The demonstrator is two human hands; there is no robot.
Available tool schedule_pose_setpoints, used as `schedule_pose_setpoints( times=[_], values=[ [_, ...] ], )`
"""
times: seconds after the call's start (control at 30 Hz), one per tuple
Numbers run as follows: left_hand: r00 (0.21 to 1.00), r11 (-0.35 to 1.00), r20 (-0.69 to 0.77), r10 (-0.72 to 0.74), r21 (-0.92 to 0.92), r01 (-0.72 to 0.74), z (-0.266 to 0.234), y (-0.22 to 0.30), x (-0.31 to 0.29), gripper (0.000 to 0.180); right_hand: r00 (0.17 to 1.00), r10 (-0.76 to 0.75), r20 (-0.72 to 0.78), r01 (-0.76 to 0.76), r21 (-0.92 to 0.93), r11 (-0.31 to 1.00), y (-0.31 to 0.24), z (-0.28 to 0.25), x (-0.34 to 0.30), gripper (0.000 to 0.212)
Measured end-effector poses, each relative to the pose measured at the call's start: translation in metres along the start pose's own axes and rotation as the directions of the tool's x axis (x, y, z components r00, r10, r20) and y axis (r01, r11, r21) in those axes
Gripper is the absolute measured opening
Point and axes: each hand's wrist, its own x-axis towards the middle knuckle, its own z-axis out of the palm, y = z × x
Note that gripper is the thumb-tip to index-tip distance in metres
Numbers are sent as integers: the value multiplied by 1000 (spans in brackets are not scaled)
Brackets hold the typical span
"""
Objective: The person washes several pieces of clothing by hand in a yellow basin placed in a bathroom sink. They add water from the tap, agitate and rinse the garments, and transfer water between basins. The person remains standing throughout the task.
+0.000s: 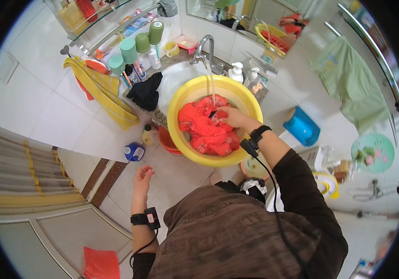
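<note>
A soaked red garment lies bunched in a yellow plastic basin, which rests partly over the white sink. My right hand reaches into the basin from the right, its fingers bent on the cloth beside a small dark patch that may be a label. From the chrome faucet a stream of water runs onto the garment just beyond these fingers. Away from the basin, my left hand hangs above the floor at the lower left, fingers loosely curved and nothing in them.
Left of the sink are a black cloth, green cups and a yellow towel. Pump bottles stand right of the faucet. Below are a red bucket and a blue jug. A cable runs along my right arm.
</note>
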Motion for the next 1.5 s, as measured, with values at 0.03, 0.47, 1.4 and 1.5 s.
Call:
schedule_pose_setpoints(
  times=[0.03,0.47,1.4,1.5],
  values=[
    [999,999,-10,33,-6,-33,14,14,3,23,999,-21,26,22,-42,999,11,-5,14,50],
    [960,680,151,235,681,-274,209,103,99,72,984,-74,160,126,-351,928,54,0,75,29],
    [964,998,-262,38,53,-25,60,74,-55,24,952,-304,20,305,-71,950,29,-41,33,21],
    [883,991,-453,-127,-19,133,18,30,-116,20,941,-281,-189,314,177,933,11,-88,23,23]
  ],
)
